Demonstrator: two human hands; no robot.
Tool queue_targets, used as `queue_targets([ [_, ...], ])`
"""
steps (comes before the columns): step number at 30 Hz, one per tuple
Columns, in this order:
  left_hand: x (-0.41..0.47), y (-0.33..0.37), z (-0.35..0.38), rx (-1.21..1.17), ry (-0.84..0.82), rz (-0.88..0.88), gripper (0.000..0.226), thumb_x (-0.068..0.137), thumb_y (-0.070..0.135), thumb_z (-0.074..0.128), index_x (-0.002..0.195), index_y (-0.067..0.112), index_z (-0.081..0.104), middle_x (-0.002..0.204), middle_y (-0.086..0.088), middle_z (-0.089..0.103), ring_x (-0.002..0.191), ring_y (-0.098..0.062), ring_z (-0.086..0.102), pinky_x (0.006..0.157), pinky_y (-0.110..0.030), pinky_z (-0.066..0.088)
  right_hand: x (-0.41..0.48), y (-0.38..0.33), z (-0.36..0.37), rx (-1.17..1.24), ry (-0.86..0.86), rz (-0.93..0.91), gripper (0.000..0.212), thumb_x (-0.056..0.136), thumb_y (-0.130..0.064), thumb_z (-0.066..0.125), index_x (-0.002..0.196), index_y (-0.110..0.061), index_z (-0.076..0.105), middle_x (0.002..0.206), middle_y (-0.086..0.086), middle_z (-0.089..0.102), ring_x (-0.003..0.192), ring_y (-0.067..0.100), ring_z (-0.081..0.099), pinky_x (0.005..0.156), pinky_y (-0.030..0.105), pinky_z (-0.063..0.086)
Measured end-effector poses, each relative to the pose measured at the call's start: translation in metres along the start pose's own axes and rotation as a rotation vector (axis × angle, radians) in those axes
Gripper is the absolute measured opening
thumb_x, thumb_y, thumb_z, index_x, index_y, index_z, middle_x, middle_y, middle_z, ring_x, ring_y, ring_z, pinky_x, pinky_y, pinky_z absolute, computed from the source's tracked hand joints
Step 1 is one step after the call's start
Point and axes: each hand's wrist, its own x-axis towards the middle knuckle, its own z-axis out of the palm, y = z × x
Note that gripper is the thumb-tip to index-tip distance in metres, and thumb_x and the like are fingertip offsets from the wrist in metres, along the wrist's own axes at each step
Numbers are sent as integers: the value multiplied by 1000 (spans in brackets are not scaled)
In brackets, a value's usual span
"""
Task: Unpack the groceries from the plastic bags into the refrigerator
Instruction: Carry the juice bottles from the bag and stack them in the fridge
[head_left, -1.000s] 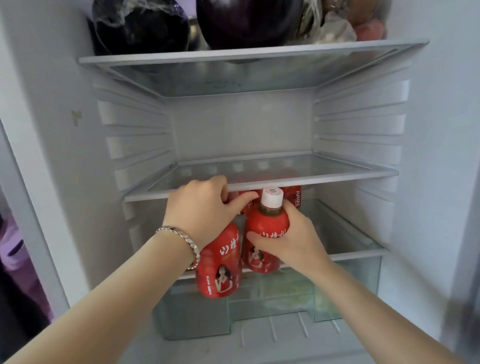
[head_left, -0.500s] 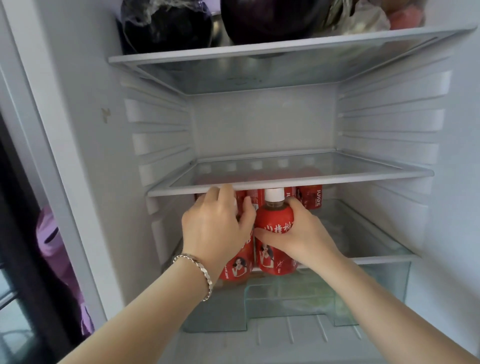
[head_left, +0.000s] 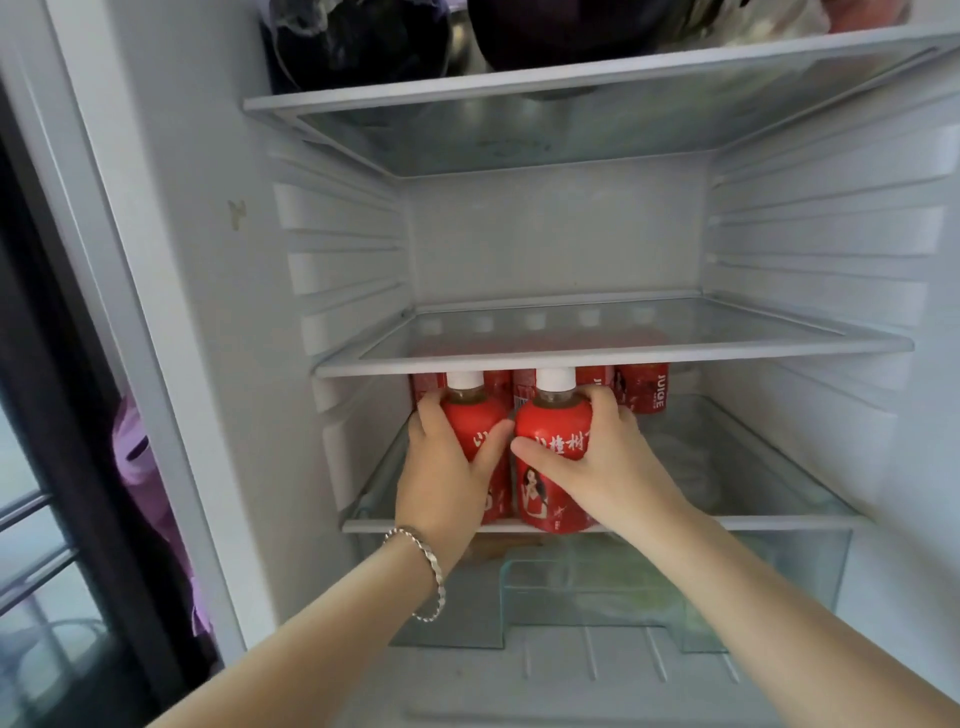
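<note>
Since a second ago the left bottle (head_left: 470, 415) has come up from in front of the shelf edge. Now it seems to stand beside the right bottle (head_left: 550, 426) at the front of the bottom glass shelf (head_left: 779, 519) in the fridge (head_left: 545, 244). Both are red juice bottles with white caps. Our left hand (head_left: 447, 478) is wrapped round the left bottle, with the thumb on its front. Our right hand (head_left: 608, 462) is wrapped round the right bottle, with the fingers over its shoulder. The caps sit just under the middle shelf (head_left: 613, 358). Behind them a row of red bottles (head_left: 644, 389) stands at the back. We think we are setting these two down. Next we would need to slide them back near the row, keep the caps from bumping the shelf above, then let go and fetch more. The plastic bags are out of sight. Dark purple eggplants (head_left: 363, 41) lie on the top shelf (head_left: 571, 78). Below is a see-through drawer (head_left: 623, 587) with something green inside. A silver bracelet (head_left: 426, 566) is on our left wrist. Left of the fridge we see something purple (head_left: 140, 467), but we cannot tell what.
</note>
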Motion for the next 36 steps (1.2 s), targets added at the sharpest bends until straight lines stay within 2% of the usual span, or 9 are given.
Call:
queue_targets([
  [2, 7, -6, -5, 234, -22, 1, 70, 85, 53, 49, 141, 23, 19, 128, -10, 41, 110, -27, 49, 85, -39, 47, 3, -3, 9, -184, 17, 10, 93, 68, -74, 53, 141, -26, 20, 133, 9, 35, 117, 29, 48, 88, 40, 48],
  [5, 13, -13, -10, 522, -29, 7, 73, 90, 46, 46, 146, 16, 10, 130, -16, 31, 113, -32, 42, 90, -39, 44, 13, -10, 27, -169, -54, 46, 90, 76, -67, 54, 145, -28, 10, 138, 13, 35, 113, 34, 54, 84, 41, 50],
  [8, 28, -13, -6, 348, -58, -113, 66, 91, 20, 53, 143, 5, 14, 132, -21, 35, 102, -34, 55, 82, -36, 47, 34, -18, 43, -119, -80, 45, 89, 82, -57, 57, 148, -21, 9, 140, 15, 35, 117, 35, 51, 92, 42, 47],
  [11, 47, -17, 2, 232, -46, -271, 61, 88, 2, 50, 138, -3, 15, 130, -25, 42, 110, -34, 53, 90, -37, 44, 52, -24, 62, -57, -130, 124, 76, 88, -40, 60, 146, -9, 19, 141, 18, 34, 121, 34, 47, 100, 40, 41],
  [16, 59, -22, 11, 326, -235, -380, 55, 89, 6, 50, 137, 2, 22, 136, -23, 34, 116, -34, 48, 98, -36, 38, 73, -17, 88, 38, -147, 243, 36, 94, -17, 53, 126, -1, 49, 132, 20, 49, 119, 29, 49, 102, 34, 41],
  [23, 76, -28, 14, 479, -348, -329, 28, 91, 8, 50, 117, 2, 53, 128, -19, 41, 102, -31, 55, 91, -34, 45, 80, -16, 100, 125, -113, 256, 33, 93, -12, 51, 123, 3, 49, 123, 17, 57, 114, 29, 55, 91, 30, 44],
  [28, 83, -28, 14, 553, -469, -369, 39, 91, 9, 46, 130, 5, 43, 137, -16, 27, 110, -31, 51, 100, -36, 42, 87, -7, 79, 151, -279, 242, 17, 91, -3, 49, 104, -4, 59, 110, 15, 63, 104, 27, 60, 91, 30, 48],
  [31, 77, -23, 13, 623, -569, -374, 63, 89, 10, 49, 144, 6, 18, 143, -14, 17, 122, -33, 42, 106, -39, 36, 83, -3, 60, 208, -295, 317, 14, 92, -2, 48, 94, -4, 62, 96, 13, 66, 82, 20, 65, 71, 24, 57],
  [36, 60, -15, -14, 610, -478, -156, 27, 90, 8, 44, 114, 3, 53, 120, -16, 54, 105, -30, 56, 86, -30, 45, 58, -10, 39, 44, -380, 134, 15, 94, -12, 49, 92, -11, 64, 66, 0, 62, 52, 9, 55, 44, 13, 44],
])
